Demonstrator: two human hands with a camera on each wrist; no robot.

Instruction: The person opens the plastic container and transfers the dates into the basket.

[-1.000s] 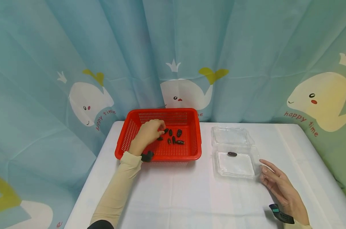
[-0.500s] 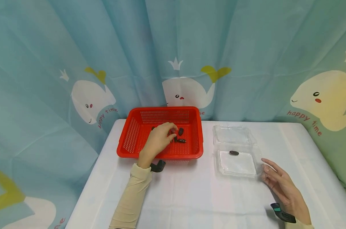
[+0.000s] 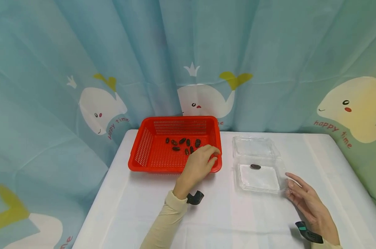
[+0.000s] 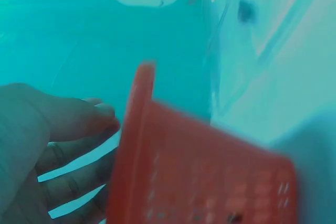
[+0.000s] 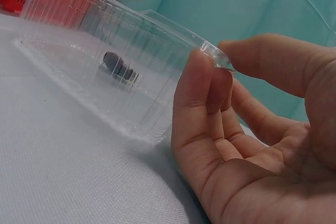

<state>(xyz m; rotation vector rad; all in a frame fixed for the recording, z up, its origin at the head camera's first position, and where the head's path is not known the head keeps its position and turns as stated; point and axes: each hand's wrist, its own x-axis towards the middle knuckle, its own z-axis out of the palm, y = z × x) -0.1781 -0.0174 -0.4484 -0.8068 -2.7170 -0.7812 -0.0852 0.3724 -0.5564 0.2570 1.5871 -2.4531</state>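
Several dark, wrinkled oval dates (image 3: 176, 148) lie in a red plastic basket (image 3: 175, 169). My left hand (image 3: 200, 162) is over the basket's front right corner, thumb and fingers bent toward each other. In the left wrist view its fingertips are right beside the red rim (image 4: 135, 140); I cannot tell whether anything is between them. My right hand (image 3: 309, 202) pinches the right rim of a clear hinged plastic box (image 3: 259, 190) between thumb and fingers, plainly seen in the right wrist view. One date (image 5: 119, 67) lies inside the box, whose lid (image 3: 253, 147) is folded back.
Box and basket stand side by side on a white cloth-covered table (image 3: 219, 221), with a strip of cloth between them. A blue curtain (image 3: 268, 52) with whale prints hangs along the table's back edge.
My left hand has moved right across the basket, from the dates at its middle to the right front rim. My right hand has stayed at the box, which still holds one date.
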